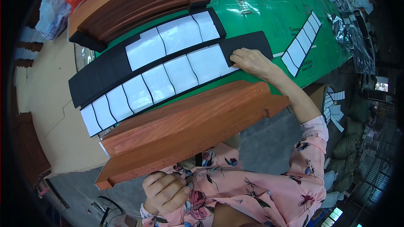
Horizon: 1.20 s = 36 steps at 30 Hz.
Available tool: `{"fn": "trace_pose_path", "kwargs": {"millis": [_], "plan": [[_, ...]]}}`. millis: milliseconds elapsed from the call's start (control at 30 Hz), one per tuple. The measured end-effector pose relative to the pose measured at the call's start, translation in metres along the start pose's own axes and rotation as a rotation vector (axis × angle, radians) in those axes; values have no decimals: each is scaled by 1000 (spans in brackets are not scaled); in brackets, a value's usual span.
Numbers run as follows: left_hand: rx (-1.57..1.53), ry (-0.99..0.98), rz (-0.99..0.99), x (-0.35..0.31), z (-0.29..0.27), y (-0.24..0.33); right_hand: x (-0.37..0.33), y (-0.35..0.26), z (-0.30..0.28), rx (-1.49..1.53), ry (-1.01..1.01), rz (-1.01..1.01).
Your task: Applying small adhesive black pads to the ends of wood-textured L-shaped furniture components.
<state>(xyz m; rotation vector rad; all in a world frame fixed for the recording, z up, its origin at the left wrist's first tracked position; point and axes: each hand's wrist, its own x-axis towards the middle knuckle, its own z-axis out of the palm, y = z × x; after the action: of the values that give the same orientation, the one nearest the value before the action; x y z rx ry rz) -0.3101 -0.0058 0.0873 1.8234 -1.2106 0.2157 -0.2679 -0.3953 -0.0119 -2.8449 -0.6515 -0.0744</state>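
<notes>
On the green-covered table lie two black sheets carrying strips of white-faced pads parted by black lines. My right hand reaches over the nearer sheet, its fingers pinched at the right end of its white-faced pad strip. The fingertips partly hide what they grip. My left hand is curled into a fist close to my body, below the board; anything inside it is hidden. Between my body and the sheets, a long reddish-brown wooden board with a stepped profile lies at a slant along the table edge.
Several similar wooden boards are stacked at the back left. A short white pad strip lies on the green table cover at right. Beyond the table's right edge, an open box and white pieces sit lower down. Tan cardboard extends at left.
</notes>
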Motion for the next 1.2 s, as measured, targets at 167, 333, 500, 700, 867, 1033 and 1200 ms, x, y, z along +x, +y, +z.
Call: {"fn": "trace_pose_path", "kwargs": {"millis": [167,333,500,700,867,1033,1200], "plan": [[-25,13,-3,1,6,1,-13,2,7,-115,13,-31],[-31,62,5,-1,6,6,-16,13,2,-24,179,29],[44,132,-34,-22,-14,17,-19,22,-8,1141,151,878],[231,479,-37,-48,-43,-9,-98,35,-99,1145,781,716],[237,786,-178,-65,-59,-30,-29,-75,-129,1320,769,400],[-234,600,-425,-62,-71,-64,81,-230,-102,1011,410,193],[-319,506,-339,-51,-80,-67,129,-298,-86,730,433,-13]]}}
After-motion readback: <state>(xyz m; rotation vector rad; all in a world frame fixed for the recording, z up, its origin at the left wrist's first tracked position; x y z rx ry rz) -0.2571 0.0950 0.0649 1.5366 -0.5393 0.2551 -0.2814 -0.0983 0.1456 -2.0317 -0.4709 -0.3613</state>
